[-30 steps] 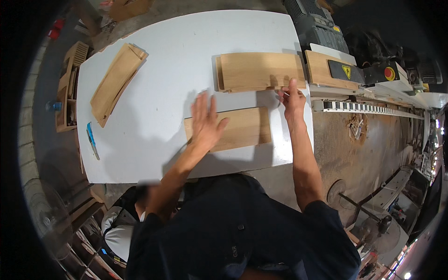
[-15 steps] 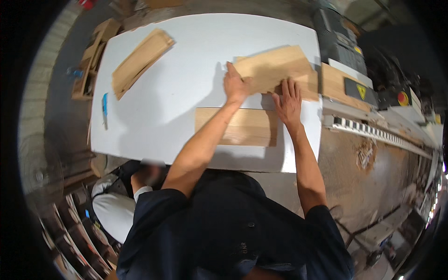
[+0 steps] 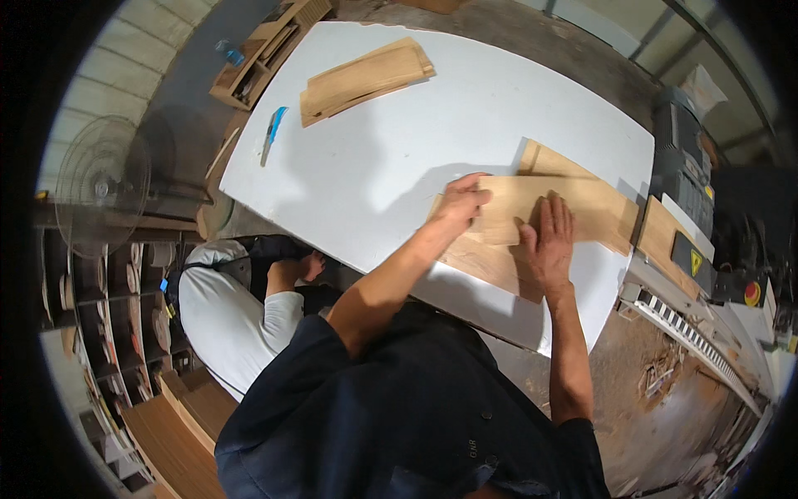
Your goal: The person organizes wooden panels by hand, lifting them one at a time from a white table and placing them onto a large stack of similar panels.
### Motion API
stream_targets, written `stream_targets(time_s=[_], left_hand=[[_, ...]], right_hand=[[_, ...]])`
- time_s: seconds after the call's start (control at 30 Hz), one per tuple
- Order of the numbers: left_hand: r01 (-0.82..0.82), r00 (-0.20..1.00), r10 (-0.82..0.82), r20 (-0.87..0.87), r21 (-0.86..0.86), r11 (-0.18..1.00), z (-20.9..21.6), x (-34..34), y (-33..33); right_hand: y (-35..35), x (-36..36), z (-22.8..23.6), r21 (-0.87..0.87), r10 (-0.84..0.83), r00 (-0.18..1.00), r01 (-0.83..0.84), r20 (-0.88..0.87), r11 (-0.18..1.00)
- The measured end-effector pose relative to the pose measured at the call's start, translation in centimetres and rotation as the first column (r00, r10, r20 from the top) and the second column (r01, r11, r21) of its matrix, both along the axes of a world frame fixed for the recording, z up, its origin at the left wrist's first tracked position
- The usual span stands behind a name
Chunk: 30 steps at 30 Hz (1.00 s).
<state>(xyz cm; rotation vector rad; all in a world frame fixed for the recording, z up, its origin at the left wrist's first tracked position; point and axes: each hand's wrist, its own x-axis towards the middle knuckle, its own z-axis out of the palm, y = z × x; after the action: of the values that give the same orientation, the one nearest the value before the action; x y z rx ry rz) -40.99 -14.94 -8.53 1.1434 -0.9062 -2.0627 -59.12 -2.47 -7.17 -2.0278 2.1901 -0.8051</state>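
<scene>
A thin rectangular wood veneer sheet (image 3: 517, 200) is at the right part of the white table (image 3: 366, 183). My left hand (image 3: 462, 204) pinches its left end, fingers closed on the edge. My right hand (image 3: 550, 237) lies on the sheet with fingers stretched out, its wrist over the near edge. Beneath, partly covered, other veneer sheets (image 3: 555, 162) show on the far side. Another wood sheet (image 3: 490, 264) lies flat on the near side, partly under the held one. Whether the held sheet touches it, I cannot tell.
More veneer sheets (image 3: 366, 79) lie stacked at the far left, near a blue utility knife (image 3: 273, 135). A machine (image 3: 686, 166) with a wooden ledge adjoins the table's right end. Another person (image 3: 237, 308) sits close at the left, beside shelves (image 3: 108, 308). A fan (image 3: 101, 187) stands behind.
The view has turned, shifting the table. My left hand has gone from resting on the far sheets to gripping one sheet's end, and that sheet now overlaps the near one.
</scene>
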Motion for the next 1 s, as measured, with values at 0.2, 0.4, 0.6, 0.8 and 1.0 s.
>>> stream_targets(time_s=[0.2,0.4,0.6,0.8,1.0], left_hand=[[0.29,0.795,-0.039,0.606,-0.323,0.901,1.5,4.8,2.0],[0.775,0.518,0.379,0.767,-0.609,0.172,-4.4,5.3,5.9],[0.852,0.368,0.445,0.817,-0.487,0.19,-4.0,4.9,5.7],[0.689,0.658,0.226,0.719,-0.695,0.205,-3.6,-5.0,1.0],[0.628,0.698,-0.044,0.714,-0.583,0.516,-3.5,-9.0,-0.3]], right_hand=[[2.6,4.7,-4.2,-0.001,0.069,0.997,-0.069,-0.037,0.998],[3.0,4.5,-4.5,0.234,0.139,0.988,-0.12,-0.07,0.965],[7.4,-7.4,-5.8,-0.016,-0.441,0.89,0.443,-0.118,0.897],[4.0,-15.5,-6.6,-0.079,-0.767,0.589,0.803,0.255,0.591],[4.9,-14.8,-7.4,0.018,-0.603,0.511,0.753,0.612,0.657]])
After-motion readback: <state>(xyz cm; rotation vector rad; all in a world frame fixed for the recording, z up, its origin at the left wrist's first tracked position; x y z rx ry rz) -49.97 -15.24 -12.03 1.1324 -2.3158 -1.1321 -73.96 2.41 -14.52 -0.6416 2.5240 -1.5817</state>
